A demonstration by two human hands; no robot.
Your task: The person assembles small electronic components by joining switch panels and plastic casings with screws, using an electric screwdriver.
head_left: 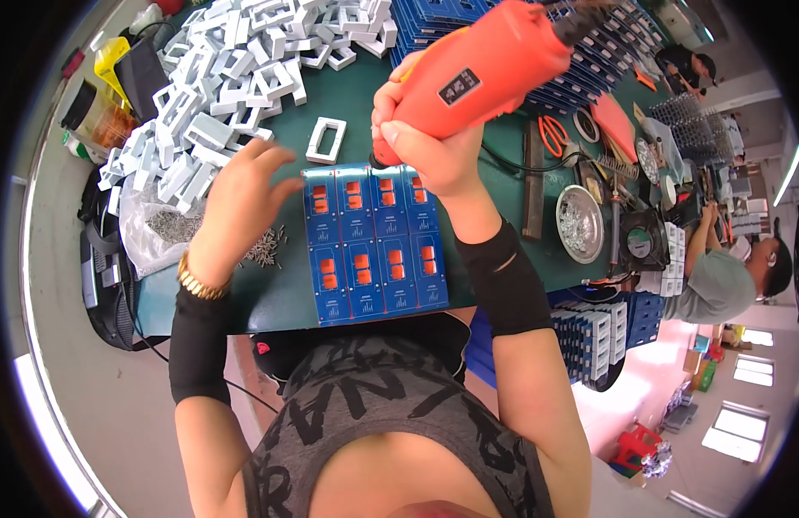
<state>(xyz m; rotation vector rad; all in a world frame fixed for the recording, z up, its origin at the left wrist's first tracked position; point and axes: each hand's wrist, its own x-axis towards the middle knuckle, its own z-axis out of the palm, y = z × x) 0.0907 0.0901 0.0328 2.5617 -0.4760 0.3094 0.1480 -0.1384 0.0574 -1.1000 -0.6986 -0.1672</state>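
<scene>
My right hand is wrapped round an orange-red power screwdriver. Its dark tip points down at the far edge of a blue panel, which lies flat before me with two rows of orange-red windows. Left of the panel's far corner, my left hand hovers with thumb and fingers apart; nothing shows in it. Just beyond the panel lies a single white rectangular frame. Loose screws lie in a small heap by my left wrist.
White frames are heaped at the far left, beside a plastic bag of screws. Blue panels stack up behind the screwdriver. To the right are a metal bar, scissors and a metal bowl. Another person works farther right.
</scene>
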